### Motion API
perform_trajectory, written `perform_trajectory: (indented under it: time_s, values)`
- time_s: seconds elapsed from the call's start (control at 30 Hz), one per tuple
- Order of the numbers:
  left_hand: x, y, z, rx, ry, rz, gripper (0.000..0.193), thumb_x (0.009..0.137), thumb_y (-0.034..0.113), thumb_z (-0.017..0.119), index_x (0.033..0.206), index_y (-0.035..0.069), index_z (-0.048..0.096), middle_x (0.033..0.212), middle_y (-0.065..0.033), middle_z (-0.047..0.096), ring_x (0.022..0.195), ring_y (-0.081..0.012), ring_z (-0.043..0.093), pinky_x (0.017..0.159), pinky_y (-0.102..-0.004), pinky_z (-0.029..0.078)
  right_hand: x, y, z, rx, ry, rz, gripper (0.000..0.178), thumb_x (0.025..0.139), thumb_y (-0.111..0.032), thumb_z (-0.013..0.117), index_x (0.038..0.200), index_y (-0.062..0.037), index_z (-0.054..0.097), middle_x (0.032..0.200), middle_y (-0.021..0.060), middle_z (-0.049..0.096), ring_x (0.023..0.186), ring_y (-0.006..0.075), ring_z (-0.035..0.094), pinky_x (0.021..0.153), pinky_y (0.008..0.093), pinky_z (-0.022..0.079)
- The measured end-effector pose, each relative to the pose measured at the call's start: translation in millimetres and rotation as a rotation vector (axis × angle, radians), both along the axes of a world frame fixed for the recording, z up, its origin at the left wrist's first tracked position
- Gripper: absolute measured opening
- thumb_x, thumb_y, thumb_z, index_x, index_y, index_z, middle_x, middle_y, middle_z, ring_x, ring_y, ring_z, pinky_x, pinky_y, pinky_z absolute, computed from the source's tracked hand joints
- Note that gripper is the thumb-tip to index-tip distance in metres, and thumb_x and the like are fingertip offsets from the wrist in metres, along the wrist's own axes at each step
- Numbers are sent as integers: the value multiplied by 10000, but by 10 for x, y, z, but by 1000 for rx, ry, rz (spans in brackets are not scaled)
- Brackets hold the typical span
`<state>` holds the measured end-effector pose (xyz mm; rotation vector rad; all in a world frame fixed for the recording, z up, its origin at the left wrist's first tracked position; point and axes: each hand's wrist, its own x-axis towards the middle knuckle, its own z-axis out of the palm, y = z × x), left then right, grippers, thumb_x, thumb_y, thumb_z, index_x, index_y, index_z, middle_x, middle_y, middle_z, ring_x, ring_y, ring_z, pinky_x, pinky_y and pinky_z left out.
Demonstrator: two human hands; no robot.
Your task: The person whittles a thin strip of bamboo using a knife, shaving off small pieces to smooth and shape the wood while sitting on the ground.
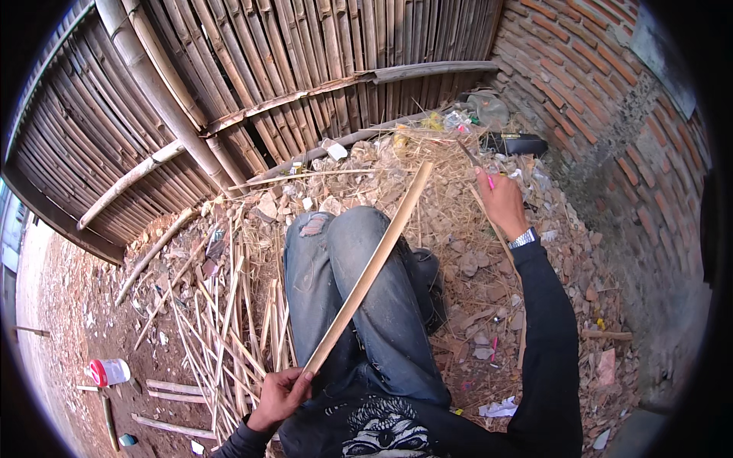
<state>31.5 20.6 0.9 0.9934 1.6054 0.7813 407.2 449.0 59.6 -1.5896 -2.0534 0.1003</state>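
My left hand is closed on the lower end of a long, pale split-bamboo strip, thumb on top. The strip slants up and to the right across my jeans, its far end beyond my knees. Out to the right, my right hand is wrapped round a knife, whose narrow dark blade points up and left. A bit of pink shows at its grip; my fingers cover the rest. The blade is apart from the strip.
Several thin bamboo sticks lie in a pile left of my legs. Rubble and straw cover the ground. A bamboo wall stands ahead, a brick wall on the right. A red-and-white container lies far left.
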Motion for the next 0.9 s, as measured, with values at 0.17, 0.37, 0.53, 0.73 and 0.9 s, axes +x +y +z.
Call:
perform_trajectory:
  time_s: [0.17, 0.37, 0.53, 0.73, 0.9]
  values:
    - [40, 74, 1, 28, -21, 38, 334, 1060, 243, 615, 866, -6, 725, 628, 7, 625, 570, -44, 533, 524, -244, 418, -413, -822, -151, -82, -63, 297, 601, 1010, -512, 560, 615, -63, 616, 510, 192, 547, 488, 400, 573, 490, 507, 439]
    - [-41, 97, 43, 60, 53, -25, 346, 1063, 235, 605, 833, -4, 706, 620, 7, 615, 563, -42, 526, 521, -248, 416, -370, -773, -130, -38, -88, 199, 594, 998, -526, 557, 654, -51, 650, 535, 189, 588, 523, 406, 621, 503, 500, 483]
    - [-7, 133, 164, 71, 87, -28, 365, 1059, 222, 605, 789, -6, 692, 599, 3, 605, 556, -50, 531, 526, -254, 422, -183, -78, -213, -19, -126, 12, 653, 1008, -566, 512, 711, -11, 686, 613, 230, 632, 614, 415, 659, 576, 530, 504]
    - [-130, -54, 34, 79, 100, 11, 376, 1055, 223, 608, 766, -7, 678, 592, 3, 597, 546, -60, 533, 520, -258, 421, 158, 230, -26, -17, 150, -137, 684, 1010, -570, 530, 776, 49, 701, 643, 248, 632, 616, 389, 644, 606, 489, 485]
    - [-81, 99, -5, 78, 106, -14, 367, 1061, 224, 601, 781, 4, 691, 593, 10, 599, 535, -50, 523, 503, -252, 406, -327, -73, -33, -265, 659, 219, 486, 982, -446, 680, 866, 20, 756, 586, -1, 541, 555, 89, 435, 536, 327, 378]
